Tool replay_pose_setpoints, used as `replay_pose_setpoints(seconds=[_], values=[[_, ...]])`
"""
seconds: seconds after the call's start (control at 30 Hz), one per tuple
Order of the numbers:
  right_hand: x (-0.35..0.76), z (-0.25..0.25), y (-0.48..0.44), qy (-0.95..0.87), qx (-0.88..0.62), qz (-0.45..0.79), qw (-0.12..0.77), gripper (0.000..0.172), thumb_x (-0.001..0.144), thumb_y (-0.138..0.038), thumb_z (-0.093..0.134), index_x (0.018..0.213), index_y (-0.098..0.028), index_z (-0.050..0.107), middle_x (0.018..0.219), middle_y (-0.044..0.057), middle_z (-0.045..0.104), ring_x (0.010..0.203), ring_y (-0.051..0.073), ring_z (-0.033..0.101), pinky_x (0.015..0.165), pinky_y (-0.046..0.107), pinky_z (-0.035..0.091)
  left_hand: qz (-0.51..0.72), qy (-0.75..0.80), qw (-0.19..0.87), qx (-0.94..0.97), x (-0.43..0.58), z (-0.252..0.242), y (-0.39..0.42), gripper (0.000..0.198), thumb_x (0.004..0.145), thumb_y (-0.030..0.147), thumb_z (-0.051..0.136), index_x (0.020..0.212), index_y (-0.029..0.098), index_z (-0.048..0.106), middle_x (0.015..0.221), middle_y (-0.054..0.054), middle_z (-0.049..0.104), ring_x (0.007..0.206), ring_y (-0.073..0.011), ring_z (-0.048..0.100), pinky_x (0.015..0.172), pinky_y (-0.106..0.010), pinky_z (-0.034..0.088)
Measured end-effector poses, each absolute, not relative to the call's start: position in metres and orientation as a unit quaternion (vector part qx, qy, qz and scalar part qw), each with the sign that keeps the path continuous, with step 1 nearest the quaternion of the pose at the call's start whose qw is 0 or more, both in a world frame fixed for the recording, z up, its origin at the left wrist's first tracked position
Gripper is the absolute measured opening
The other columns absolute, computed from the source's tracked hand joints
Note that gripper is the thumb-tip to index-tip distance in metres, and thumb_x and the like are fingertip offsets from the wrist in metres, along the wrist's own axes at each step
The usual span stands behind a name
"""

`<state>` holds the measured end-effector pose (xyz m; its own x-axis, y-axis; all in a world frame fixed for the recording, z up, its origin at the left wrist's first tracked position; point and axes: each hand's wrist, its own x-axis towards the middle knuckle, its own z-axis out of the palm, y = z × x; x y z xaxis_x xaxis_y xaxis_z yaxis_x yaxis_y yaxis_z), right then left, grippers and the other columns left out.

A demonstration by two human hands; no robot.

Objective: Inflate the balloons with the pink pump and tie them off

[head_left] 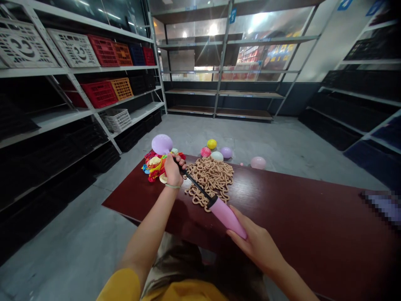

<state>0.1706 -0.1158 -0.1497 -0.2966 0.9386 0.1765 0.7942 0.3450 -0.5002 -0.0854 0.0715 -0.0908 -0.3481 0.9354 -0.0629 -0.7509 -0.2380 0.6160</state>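
My left hand (174,170) is closed around the black far end of a balloon pump. A partly inflated lilac balloon (162,144) stands out just beyond its fingers; its neck is hidden by the hand. The pump's thin black rod is drawn out and slants toward me into the pink barrel (228,216). Around the lower part of that barrel my right hand (250,234) is wrapped. Beside my left hand lies a heap of uninflated coloured balloons (153,167). Under the rod is a pile of tan, curvy, worm-like pieces (214,177).
A dark red table (282,205) stretches before me. Several inflated balloons, including a yellow one (212,144) and a pale pink one (258,162), lie beyond its far edge. A blurred dark object (384,207) is at right. Shelves with plastic crates (100,93) stand left.
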Motion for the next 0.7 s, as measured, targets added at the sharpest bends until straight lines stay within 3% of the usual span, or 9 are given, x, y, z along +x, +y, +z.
replay_pose_setpoints(seconds=[0.13, 0.4, 0.53, 0.7], values=[[0.166, -0.150, -0.116, -0.768, -0.575, 0.168, 0.225, 0.054, 0.095, -0.042, 0.052, 0.146, -0.024, 0.046, 0.138, 0.009, 0.062, 0.118, 0.029, 0.066, 0.094, 0.041, 0.057, 0.775, 0.285, 0.541, 0.159, -0.070, -0.094, 0.063, 0.024, 0.101, 0.033, 0.045, 0.080, 0.021, 0.043, 0.061, 0.005, 0.038, 0.042, -0.0059, 0.036, 0.036, -0.017, 0.027], [0.127, -0.139, -0.089, -0.741, -0.587, 0.202, 0.256, 0.057, 0.095, -0.041, 0.054, 0.150, -0.027, 0.043, 0.136, 0.008, 0.064, 0.116, 0.032, 0.067, 0.091, 0.043, 0.058, 0.724, 0.280, 0.597, 0.204, -0.029, -0.118, 0.026, 0.030, 0.092, 0.042, 0.060, 0.079, 0.021, 0.044, 0.061, 0.006, 0.042, 0.044, -0.0070, 0.042, 0.038, -0.017, 0.033], [0.129, -0.144, -0.095, -0.756, -0.567, 0.199, 0.259, 0.060, 0.096, -0.041, 0.053, 0.153, -0.027, 0.038, 0.141, 0.009, 0.060, 0.120, 0.030, 0.065, 0.096, 0.042, 0.055, 0.721, 0.283, 0.598, 0.205, -0.042, -0.120, 0.032, 0.028, 0.094, 0.040, 0.057, 0.079, 0.021, 0.045, 0.059, 0.006, 0.042, 0.043, -0.0073, 0.041, 0.037, -0.018, 0.033], [0.158, -0.154, -0.118, -0.783, -0.552, 0.165, 0.235, 0.060, 0.095, -0.042, 0.054, 0.152, -0.029, 0.038, 0.131, 0.008, 0.067, 0.110, 0.027, 0.070, 0.090, 0.039, 0.058, 0.746, 0.293, 0.569, 0.182, -0.077, -0.108, 0.058, 0.028, 0.094, 0.041, 0.057, 0.078, 0.021, 0.044, 0.058, 0.007, 0.039, 0.042, -0.0065, 0.040, 0.037, -0.017, 0.030]])
